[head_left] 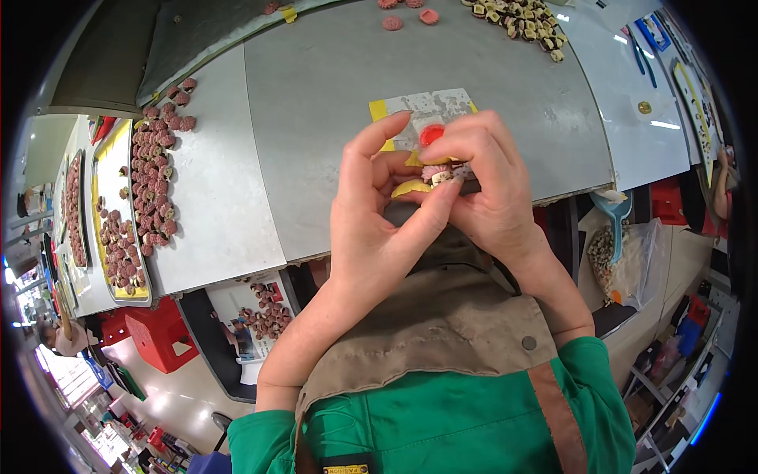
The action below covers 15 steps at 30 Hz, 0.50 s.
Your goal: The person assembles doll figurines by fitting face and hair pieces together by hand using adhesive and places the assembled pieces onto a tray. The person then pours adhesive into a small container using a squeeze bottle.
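In front of my apron, my left hand (365,209) and my right hand (493,178) meet over the near edge of the grey table. Between their fingertips they pinch a small pink ridged piece (433,171) with a cream and dark part. My left thumb presses against its near side, and my right fingers curl round it from the right. Yellow coverings (410,188), perhaps tape, show at some fingertips. Just beyond sits a red round piece (432,135) on a worn pale sheet (426,103) with yellow edges. My fingers partly hide the held piece.
Many pinkish-brown ridged pieces (154,186) lie at left, beside a tray (118,292) of similar ones. Cream-and-dark pieces (525,24) are heaped far right, with pink pieces (392,24) nearby. Pliers (639,55) lie at right. An open drawer (229,347) and blue scoop (616,221) sit below table level.
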Available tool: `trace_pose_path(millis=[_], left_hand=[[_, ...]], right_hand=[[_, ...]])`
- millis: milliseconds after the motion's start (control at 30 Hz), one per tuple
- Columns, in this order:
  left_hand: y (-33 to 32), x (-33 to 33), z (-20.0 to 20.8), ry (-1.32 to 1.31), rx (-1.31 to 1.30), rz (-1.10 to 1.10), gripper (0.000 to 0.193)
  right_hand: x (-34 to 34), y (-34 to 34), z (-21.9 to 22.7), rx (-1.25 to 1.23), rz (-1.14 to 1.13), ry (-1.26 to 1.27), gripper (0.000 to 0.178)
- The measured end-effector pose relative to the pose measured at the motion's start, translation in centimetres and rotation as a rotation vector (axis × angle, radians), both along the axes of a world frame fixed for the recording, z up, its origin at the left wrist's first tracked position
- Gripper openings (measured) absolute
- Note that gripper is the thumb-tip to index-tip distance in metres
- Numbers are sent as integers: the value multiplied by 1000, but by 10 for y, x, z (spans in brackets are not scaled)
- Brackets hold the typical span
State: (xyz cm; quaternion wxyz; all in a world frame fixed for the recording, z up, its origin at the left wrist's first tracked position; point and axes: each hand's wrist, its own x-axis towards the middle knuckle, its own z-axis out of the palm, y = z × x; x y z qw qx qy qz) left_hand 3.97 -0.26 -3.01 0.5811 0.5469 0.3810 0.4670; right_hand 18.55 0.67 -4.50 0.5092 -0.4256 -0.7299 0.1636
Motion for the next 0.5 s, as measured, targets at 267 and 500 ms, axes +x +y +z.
trace_pose_path(millis=[267,500], left_hand=[[3,-3,-2,83,91,-6,54],[-45,-85,65,34,123,-34,41]], right_hand=[[4,10,1,83,62,-36,30],[-61,-64,63,-53,-65,-162,30]])
